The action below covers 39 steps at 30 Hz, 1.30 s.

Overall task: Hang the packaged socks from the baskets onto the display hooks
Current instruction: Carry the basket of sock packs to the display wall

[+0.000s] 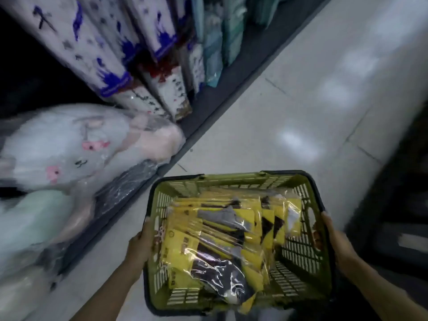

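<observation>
Here we are looking down, and both hands are on the basket (pixel 231 179), a green slotted one with a dark rim, held over the pale tiled floor (pixel 301 100). Our left hand (pixel 141 244) is clamped against the basket's left wall, thumb pointing up along the outside just under the rim; the fingers go round beneath where we cannot see them. Our right hand (pixel 333 237) grips the right wall the same way, thumb up by the rim, and we cannot make out how its fingers lie. So neither hand is free, and both have hold of the basket alone. Inside it lie the sock packets (pixel 215 235), yellow cards in shiny clear wrap with dark and grey socks showing through, piled loosely and overlapping, heaped more to the left and near side, with bare slotted bottom showing at the right. None of them is in a hand. To our left runs the dark base of a shelf (pixel 234 82), slanting away up the aisle. On it, close by the basket's far left corner, sits a big white plush toy (pixel 64 147) with pink cheeks, bagged in clear plastic. Beyond it stand white and purple packs (pixel 92 42), then teal packs (pixel 215 42) further along. Everything on that side is blurred.
</observation>
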Motion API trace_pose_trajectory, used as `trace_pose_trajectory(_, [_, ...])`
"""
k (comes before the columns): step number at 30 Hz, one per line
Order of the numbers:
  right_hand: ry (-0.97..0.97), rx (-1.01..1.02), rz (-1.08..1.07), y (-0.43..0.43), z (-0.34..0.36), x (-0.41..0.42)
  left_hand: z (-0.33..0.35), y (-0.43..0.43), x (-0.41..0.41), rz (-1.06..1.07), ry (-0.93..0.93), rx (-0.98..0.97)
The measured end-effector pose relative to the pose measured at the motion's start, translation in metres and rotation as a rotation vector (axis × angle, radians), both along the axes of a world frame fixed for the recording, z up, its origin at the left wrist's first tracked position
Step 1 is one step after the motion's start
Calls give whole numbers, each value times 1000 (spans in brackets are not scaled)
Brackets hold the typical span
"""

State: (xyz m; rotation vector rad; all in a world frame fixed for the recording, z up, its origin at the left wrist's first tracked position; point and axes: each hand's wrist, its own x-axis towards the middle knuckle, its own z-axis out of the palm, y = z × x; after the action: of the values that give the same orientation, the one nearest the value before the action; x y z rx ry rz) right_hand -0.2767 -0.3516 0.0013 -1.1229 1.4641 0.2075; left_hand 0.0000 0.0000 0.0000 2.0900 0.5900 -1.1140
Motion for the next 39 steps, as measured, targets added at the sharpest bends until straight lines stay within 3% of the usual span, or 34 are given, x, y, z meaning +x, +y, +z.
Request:
trace_pose_trajectory(7, [-81,-240,-333,-41,174,-76,146,-137,6,-343,-169,-185])
trace_pose_trajectory(13, [-148,-336,-574,-80,252,-123,218,-265,4,-501,-235,-287])
trace_pose_trajectory(24, [-192,-374,-767,-217,290,-102,267,-480,39,-629,-253,-426])
trace_pose_trajectory(39, [-149,-403,-885,-536,303,29,287,-856,191,-725,-149,-501])
